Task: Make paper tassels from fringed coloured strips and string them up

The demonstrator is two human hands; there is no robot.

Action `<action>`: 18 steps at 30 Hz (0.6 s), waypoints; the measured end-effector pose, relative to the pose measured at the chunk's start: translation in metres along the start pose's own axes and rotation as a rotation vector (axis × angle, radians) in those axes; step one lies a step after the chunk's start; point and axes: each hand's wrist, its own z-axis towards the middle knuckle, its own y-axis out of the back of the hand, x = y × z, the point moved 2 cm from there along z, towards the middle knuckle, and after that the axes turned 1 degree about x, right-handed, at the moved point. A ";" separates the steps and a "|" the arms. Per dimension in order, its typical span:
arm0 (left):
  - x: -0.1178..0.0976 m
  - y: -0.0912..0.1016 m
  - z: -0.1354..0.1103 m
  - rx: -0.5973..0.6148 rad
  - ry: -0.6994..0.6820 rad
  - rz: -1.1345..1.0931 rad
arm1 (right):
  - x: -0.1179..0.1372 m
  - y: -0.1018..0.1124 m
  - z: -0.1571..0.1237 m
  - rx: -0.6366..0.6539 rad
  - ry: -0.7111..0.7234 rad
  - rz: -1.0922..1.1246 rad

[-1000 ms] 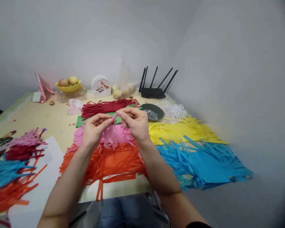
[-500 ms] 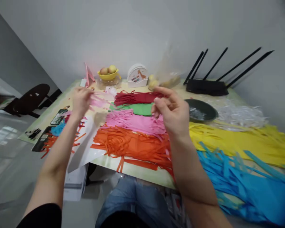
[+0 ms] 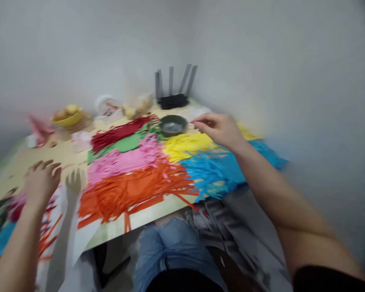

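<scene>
My left hand [image 3: 42, 180] hovers over the left side of the table with its fingers spread and nothing in them. Thumb and forefinger of my right hand [image 3: 220, 127] are pinched together beside a dark green bowl [image 3: 172, 118] and a pile of white strips [image 3: 197, 113]; what they hold, if anything, is too small to make out. Fringed sheets lie between and below the hands: orange [image 3: 130, 190], pink [image 3: 127, 160], green [image 3: 127, 143], dark red [image 3: 121, 132], yellow [image 3: 188, 145] and blue [image 3: 215, 170]. Clear shiny material sits inside the bowl.
A black router [image 3: 172, 101] with upright antennas stands at the back by the wall. Left of it are a white holder [image 3: 109, 109], a yellow fruit bowl [image 3: 67, 119] and a pink stand [image 3: 40, 127]. Loose coloured strips [image 3: 50, 239] lie on white paper at left.
The view has swung right. My left hand has opened and no longer holds the pale pink strip. My right hand has moved out to the right, near the bowl and white strips.
</scene>
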 end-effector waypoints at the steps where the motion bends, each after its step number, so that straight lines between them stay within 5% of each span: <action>1: -0.018 -0.013 0.016 0.018 -0.063 -0.012 | -0.027 0.016 -0.002 0.076 -0.047 -0.152; 3: -0.068 -0.051 0.043 0.098 -0.220 -0.064 | -0.075 0.040 -0.011 0.338 -0.127 -0.468; 6: -0.175 -0.117 0.060 0.252 -0.478 -0.240 | -0.126 0.057 -0.026 0.527 -0.209 -0.578; 9: -0.290 -0.188 0.065 0.453 -0.608 -0.311 | -0.152 0.049 -0.034 0.615 -0.177 -0.579; 12: -0.378 -0.257 0.073 0.615 -0.613 -0.294 | -0.169 0.037 -0.035 0.671 -0.122 -0.591; 15: -0.427 -0.314 0.079 0.677 -0.602 -0.250 | -0.186 0.032 -0.033 0.692 -0.115 -0.628; 18: -0.443 -0.354 0.078 0.755 -0.584 -0.176 | -0.199 0.033 -0.032 0.679 -0.115 -0.654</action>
